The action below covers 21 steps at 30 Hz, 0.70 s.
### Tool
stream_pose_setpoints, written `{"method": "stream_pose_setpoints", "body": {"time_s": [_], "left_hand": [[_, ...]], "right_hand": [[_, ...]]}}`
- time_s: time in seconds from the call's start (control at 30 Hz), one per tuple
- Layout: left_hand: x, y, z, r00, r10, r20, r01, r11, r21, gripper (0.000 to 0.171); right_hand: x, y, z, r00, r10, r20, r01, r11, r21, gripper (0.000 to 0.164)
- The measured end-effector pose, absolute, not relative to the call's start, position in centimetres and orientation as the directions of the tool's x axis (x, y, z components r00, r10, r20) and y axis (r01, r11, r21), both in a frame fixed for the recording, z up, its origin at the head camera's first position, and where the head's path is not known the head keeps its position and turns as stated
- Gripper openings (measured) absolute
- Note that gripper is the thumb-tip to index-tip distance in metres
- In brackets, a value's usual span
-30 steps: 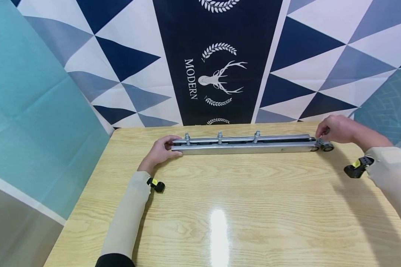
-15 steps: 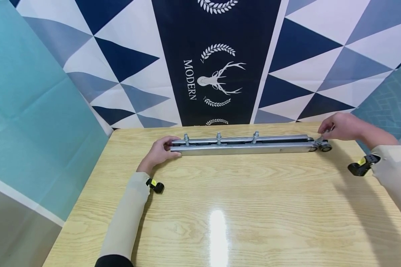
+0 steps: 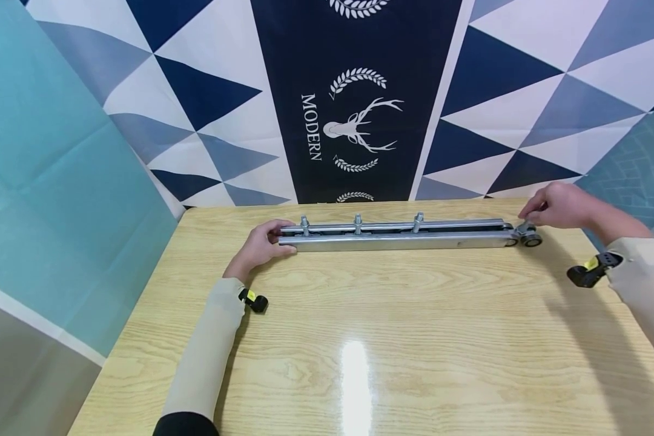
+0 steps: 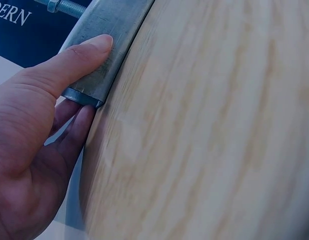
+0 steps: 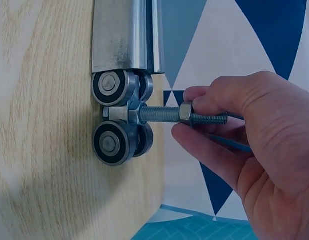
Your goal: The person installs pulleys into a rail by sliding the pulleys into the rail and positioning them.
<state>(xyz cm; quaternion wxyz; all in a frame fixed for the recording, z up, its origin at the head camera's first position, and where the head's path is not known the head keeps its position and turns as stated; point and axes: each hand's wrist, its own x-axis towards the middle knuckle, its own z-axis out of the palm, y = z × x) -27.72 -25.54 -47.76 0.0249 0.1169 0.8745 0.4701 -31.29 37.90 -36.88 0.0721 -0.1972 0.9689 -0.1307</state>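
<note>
A silver metal track rail (image 3: 381, 243) lies across the back of the table, its slot facing up. Several upright bolts (image 3: 358, 225) stick out along the slot. My left hand (image 3: 260, 244) grips the rail's left end, with the thumb on the near side in the left wrist view. At the right end, my right hand (image 3: 562, 206) pinches the threaded bolt (image 5: 162, 114) of a roller trolley, at its nut (image 5: 185, 112). One wheel pair (image 5: 112, 87) is at the rail mouth, partly inside; the other pair (image 5: 112, 144) is outside.
The wooden table (image 3: 316, 327) extends toward me in front of the rail. Behind its back edge hangs a patterned cloth (image 3: 354, 121) with a deer print. A teal panel (image 3: 65, 181) stands to the left.
My right hand has shifted slightly right and up over the trolley's bolt. The trolley stays at the rail's right end, and the left hand keeps its hold.
</note>
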Motion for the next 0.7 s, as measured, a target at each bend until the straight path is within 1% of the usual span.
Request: {"method": "stream_pose_setpoints", "body": {"time_s": [0.13, 0.33, 0.53, 0.7], "left_hand": [[-27.6, -25.5, -47.6, -0.972, 0.228, 0.059, 0.175, 0.531, 0.829, 0.058], [-27.8, -25.2, -47.5, -0.973, 0.226, 0.055, 0.172, 0.537, 0.826, 0.058], [-27.9, -25.1, -47.7, -0.973, 0.225, 0.054, 0.170, 0.541, 0.824, 0.058], [-28.0, -25.4, -47.8, -0.972, 0.230, 0.054, 0.173, 0.537, 0.826, 0.058]], "right_hand": [[-31.4, 37.7, -36.9, -0.907, -0.412, -0.084, -0.381, 0.890, -0.252, 0.017], [-31.6, 37.7, -36.6, -0.894, -0.441, -0.076, -0.417, 0.882, -0.220, 0.015], [-31.6, 37.1, -36.3, -0.892, -0.447, -0.071, -0.422, 0.878, -0.225, 0.015], [-31.8, 36.1, -36.4, -0.882, -0.466, -0.068, -0.437, 0.863, -0.253, 0.014]]}}
